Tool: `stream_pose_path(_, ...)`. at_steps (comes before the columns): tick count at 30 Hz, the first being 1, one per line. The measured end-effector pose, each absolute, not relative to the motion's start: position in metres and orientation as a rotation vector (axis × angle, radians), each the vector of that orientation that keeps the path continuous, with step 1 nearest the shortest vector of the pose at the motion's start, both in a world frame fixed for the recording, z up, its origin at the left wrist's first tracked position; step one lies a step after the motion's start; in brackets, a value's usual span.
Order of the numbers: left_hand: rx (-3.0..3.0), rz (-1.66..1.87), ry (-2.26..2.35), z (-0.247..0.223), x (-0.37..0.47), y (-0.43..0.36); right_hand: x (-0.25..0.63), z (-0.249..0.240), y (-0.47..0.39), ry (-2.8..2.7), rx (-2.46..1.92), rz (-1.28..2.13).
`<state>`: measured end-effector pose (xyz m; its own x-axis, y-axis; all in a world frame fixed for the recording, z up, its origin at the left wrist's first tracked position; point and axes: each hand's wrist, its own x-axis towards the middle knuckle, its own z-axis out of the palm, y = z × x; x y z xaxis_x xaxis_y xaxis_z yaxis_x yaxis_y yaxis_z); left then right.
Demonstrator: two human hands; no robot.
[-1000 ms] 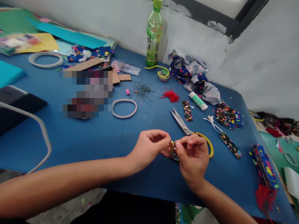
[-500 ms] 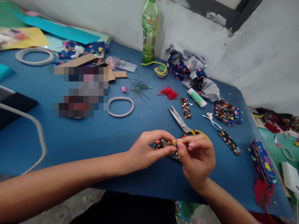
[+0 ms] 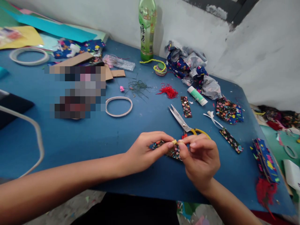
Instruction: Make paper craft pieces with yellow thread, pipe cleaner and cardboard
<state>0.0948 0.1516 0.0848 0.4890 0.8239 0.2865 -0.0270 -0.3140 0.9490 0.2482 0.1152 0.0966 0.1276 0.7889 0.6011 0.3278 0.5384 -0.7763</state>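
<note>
A small gold-coloured piece, too small to identify, sits between my two hands' fingertips. My left hand pinches it between thumb and fingers. From the other side, my right hand is closed in a pinch at the piece's edge; its fingertips partly hide what they grip. Beneath the fingers lies a dark floral fabric strip, partly covered by the left hand. Just beyond the hands, scissors with yellow handles lie with blades slightly apart, a bit of red beside the handles.
Red threads, a glue stick and a small floral strip lie past the scissors. A floral bookmark-like strip with white ribbon is to the right. A green bottle stands by the wall. Tape rolls lie leftward.
The view has shifted slightly. The gold piece now shows brighter and more bunched at the fingertips. Both hands keep nearly the same pose and place.
</note>
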Motion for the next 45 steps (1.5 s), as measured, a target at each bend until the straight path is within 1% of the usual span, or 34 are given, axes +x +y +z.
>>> stream_pose_path(14,1.697,1.05,0.722,0.086,0.094,0.151,0.254,0.098,0.116,-1.489,-1.048,0.453)
stream_pose_path(20,1.684,1.049,0.728,0.085,0.093,0.152,0.254,0.096,0.115,-1.501,-1.044,0.56)
stream_pose_path(25,1.695,1.062,0.742,0.085,0.092,0.153,0.256,0.104,0.117,-1.415,-1.055,0.57)
stream_pose_path(36,1.629,0.982,0.771,0.087,0.094,0.153,0.256,0.107,0.123,-0.814,-1.03,1.222)
stream_pose_path(38,1.608,0.982,0.774,0.087,0.093,0.152,0.254,0.107,0.123,-0.756,-1.043,1.253)
stream_pose_path(45,1.644,0.971,0.784,0.088,0.092,0.15,0.253,0.104,0.126,-0.654,-1.063,1.193)
